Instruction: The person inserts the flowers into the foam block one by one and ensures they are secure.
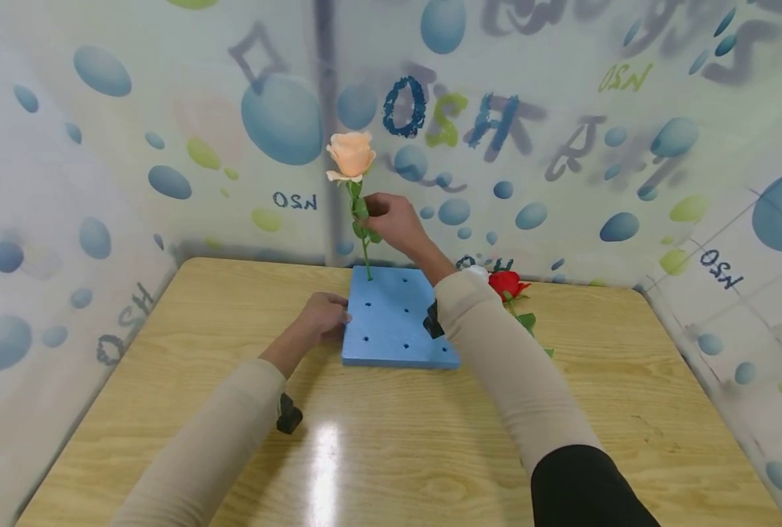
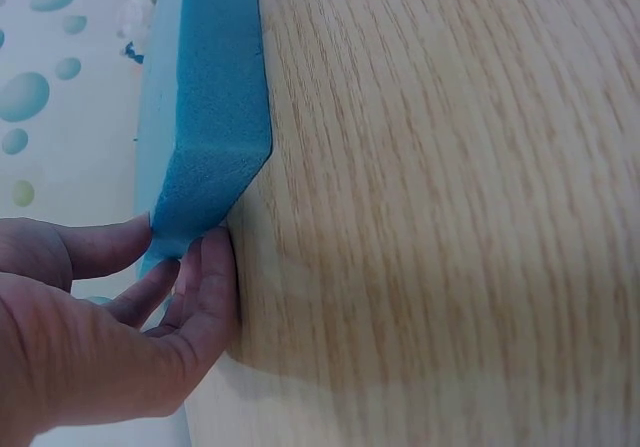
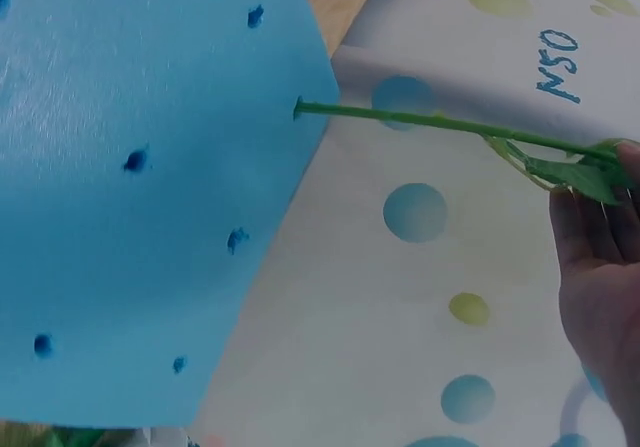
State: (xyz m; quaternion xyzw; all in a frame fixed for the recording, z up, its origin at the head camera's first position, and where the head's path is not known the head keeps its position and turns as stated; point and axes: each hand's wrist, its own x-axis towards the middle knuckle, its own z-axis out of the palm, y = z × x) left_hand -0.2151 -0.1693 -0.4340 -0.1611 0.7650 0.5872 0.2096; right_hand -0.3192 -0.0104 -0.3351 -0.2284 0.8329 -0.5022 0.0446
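Note:
A peach artificial rose [image 1: 351,157] stands upright over the back left corner of a blue foam board [image 1: 385,333] with rows of small holes. My right hand [image 1: 396,222] pinches its green stem among the leaves, below the bloom. In the right wrist view the lower end of the stem [image 3: 420,119] meets a corner hole of the board; how deep it sits cannot be told. My left hand [image 1: 321,315] grips the board's left edge. The left wrist view shows the thumb [image 2: 110,247] on the upper face and the fingers against the side.
On the wooden table [image 1: 232,322], right of the board, lies a red rose [image 1: 508,284] with leaves, partly behind my right sleeve. A white flower [image 1: 478,271] shows beside it. Behind the table hangs a wall covering [image 1: 219,88] with blue and green spots.

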